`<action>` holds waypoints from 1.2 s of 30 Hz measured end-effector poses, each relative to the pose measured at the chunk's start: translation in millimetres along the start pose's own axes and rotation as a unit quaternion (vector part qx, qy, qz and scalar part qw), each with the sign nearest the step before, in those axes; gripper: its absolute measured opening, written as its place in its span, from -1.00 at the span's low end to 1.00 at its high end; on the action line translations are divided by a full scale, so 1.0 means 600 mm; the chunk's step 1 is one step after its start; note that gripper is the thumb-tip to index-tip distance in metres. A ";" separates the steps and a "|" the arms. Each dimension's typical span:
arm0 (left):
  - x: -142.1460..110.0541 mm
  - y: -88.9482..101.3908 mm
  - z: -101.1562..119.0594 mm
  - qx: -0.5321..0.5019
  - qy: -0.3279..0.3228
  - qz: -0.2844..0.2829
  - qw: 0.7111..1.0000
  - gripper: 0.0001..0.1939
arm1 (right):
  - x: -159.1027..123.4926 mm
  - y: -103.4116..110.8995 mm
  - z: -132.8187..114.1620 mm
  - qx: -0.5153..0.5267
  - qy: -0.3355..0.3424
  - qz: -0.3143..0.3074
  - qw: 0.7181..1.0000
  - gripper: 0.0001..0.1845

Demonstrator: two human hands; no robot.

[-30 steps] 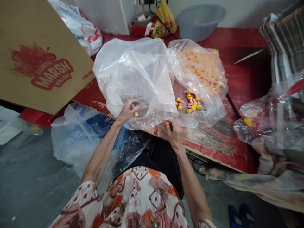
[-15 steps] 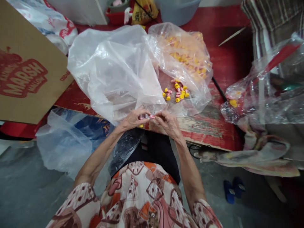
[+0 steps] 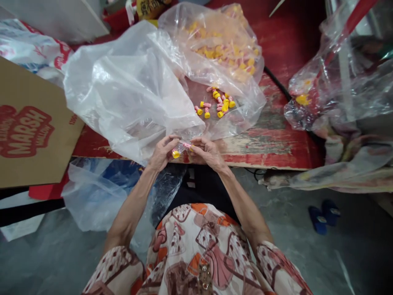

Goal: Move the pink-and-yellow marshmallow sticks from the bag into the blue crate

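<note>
My left hand (image 3: pixel 161 152) and my right hand (image 3: pixel 206 151) meet at the near edge of a worn red board (image 3: pixel 270 139). Between their fingertips I pinch a small pink and yellow piece (image 3: pixel 185 146); a yellow cap (image 3: pixel 176 154) sits at my left fingers. A large empty clear plastic bag (image 3: pixel 129 90) lies just beyond my hands. Several loose pink and yellow pieces (image 3: pixel 216 104) lie on the board under the edge of a second clear bag (image 3: pixel 227 49) full of the same pieces.
A cardboard box printed "MARSH" (image 3: pixel 27 131) stands at the left. A clear bag over blue packaging (image 3: pixel 92 188) lies on the grey floor. Crumpled plastic and cloth (image 3: pixel 337 102) pile up at the right. Blue slippers (image 3: pixel 324 213) rest on the floor.
My hands came together from apart and now pinch one small piece between them. The view has tilted down, so the board and bags sit higher in the frame.
</note>
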State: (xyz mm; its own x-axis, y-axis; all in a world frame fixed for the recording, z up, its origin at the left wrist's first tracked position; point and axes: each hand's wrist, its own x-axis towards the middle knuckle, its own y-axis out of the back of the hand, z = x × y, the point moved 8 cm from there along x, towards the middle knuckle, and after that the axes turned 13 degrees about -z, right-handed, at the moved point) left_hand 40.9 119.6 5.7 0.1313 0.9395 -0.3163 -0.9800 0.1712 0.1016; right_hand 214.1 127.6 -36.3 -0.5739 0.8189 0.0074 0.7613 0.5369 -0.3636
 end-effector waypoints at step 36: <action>0.042 -0.085 0.003 0.270 -0.159 -0.040 0.949 -0.75 | 0.117 0.129 -0.069 -0.669 -0.048 0.155 0.726 -0.63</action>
State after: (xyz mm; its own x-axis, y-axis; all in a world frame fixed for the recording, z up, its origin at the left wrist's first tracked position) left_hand 94.3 134.9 -5.9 0.3245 0.9445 -0.0516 -0.7573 0.2921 0.5841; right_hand 245.0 235.0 -25.4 -0.2811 0.9592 0.0297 0.4336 0.0994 0.8956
